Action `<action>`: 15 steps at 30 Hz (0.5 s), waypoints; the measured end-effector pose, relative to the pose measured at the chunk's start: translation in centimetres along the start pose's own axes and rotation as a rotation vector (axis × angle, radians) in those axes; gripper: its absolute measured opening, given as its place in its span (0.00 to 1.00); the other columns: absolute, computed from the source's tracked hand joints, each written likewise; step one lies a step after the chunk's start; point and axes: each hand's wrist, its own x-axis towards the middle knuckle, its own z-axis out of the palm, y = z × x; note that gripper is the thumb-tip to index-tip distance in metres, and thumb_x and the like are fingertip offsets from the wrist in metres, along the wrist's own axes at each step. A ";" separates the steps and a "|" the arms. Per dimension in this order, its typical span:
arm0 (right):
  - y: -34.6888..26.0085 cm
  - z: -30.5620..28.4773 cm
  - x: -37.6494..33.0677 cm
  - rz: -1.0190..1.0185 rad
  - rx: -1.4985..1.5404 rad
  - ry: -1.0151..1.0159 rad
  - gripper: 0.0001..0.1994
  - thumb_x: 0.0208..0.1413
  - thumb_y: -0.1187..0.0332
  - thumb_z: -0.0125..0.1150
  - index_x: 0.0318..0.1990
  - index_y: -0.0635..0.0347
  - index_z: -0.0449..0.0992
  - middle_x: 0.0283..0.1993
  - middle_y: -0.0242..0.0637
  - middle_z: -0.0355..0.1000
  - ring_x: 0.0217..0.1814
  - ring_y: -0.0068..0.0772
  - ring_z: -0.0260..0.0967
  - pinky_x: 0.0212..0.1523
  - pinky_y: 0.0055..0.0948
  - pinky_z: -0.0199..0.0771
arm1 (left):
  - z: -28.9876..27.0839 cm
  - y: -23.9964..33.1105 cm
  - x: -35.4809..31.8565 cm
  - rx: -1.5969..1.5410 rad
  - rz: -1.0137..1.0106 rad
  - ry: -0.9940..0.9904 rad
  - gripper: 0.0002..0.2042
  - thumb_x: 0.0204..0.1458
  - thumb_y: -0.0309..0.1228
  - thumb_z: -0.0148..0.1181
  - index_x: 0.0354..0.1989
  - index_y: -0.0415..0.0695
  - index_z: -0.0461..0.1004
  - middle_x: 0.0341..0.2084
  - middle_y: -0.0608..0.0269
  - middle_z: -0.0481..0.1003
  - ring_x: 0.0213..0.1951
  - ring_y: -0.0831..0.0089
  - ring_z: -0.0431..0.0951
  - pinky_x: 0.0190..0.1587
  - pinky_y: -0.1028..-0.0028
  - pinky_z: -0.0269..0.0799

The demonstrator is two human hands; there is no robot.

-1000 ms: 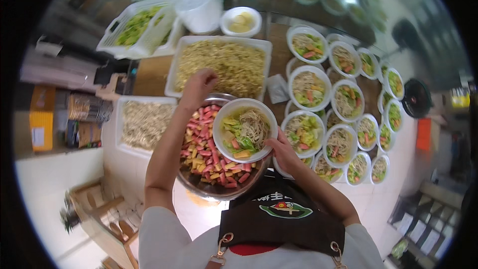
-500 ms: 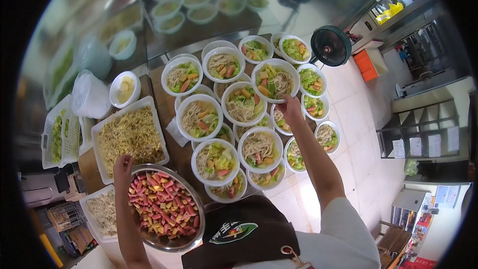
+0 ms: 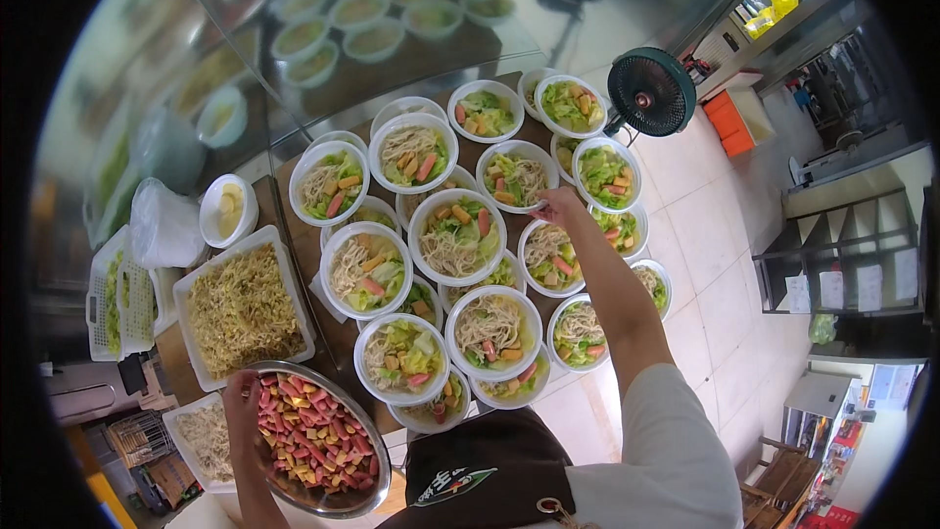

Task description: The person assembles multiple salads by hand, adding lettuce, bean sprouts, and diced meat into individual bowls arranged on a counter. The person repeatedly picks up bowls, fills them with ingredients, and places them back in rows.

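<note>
The right hand (image 3: 560,208) is pinching the near rim of a smooth, round white bowl (image 3: 517,145), fingertips closed on its edge; the bowl, carrying stringy pale shreds and crinkled lettuce, is sitting among the filled bowls (image 3: 366,313) on the brown tabletop (image 3: 333,343). The left hand (image 3: 242,397) is hovering by the left rim of a shiny steel basin (image 3: 343,504) of chunky pink and yellow pieces (image 3: 318,441), its fingers curling; whether they are gripping anything I cannot tell. One basin, two rectangular white trays (image 3: 300,294), one perforated basket (image 3: 140,294) and at least fourteen filled bowls are showing
</note>
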 end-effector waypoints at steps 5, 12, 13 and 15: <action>-1.3 1.5 -2.9 -0.102 -0.220 0.105 0.16 0.49 0.71 0.56 0.42 0.76 0.67 0.35 0.56 0.69 0.25 0.51 0.73 0.23 0.37 0.79 | 0.3 0.1 -0.5 0.005 -0.040 -0.018 0.07 0.51 0.23 0.53 0.38 0.36 0.70 0.31 0.59 0.73 0.33 0.71 0.73 0.39 0.74 0.68; -4.8 7.4 -0.1 -0.838 -0.507 0.221 0.22 0.53 0.71 0.48 0.53 0.78 0.58 0.39 0.52 0.69 0.27 0.39 0.74 0.23 0.33 0.73 | 0.3 -0.8 -2.3 0.071 -0.069 0.028 0.07 0.51 0.23 0.53 0.38 0.37 0.71 0.32 0.58 0.73 0.33 0.71 0.73 0.37 0.73 0.69; -6.2 8.2 2.2 -0.717 -0.248 0.197 0.13 0.52 0.75 0.46 0.42 0.76 0.63 0.36 0.56 0.69 0.22 0.44 0.73 0.16 0.36 0.70 | 0.3 -1.0 -2.5 0.063 -0.090 0.005 0.07 0.50 0.23 0.54 0.38 0.38 0.71 0.32 0.59 0.73 0.33 0.71 0.74 0.36 0.72 0.70; -8.5 9.3 5.0 -0.480 0.016 0.214 0.10 0.52 0.76 0.47 0.40 0.75 0.64 0.33 0.54 0.69 0.19 0.40 0.71 0.12 0.32 0.66 | 0.3 -0.5 -3.8 0.087 -0.087 0.035 0.07 0.49 0.22 0.54 0.38 0.39 0.71 0.33 0.59 0.73 0.33 0.70 0.74 0.36 0.73 0.71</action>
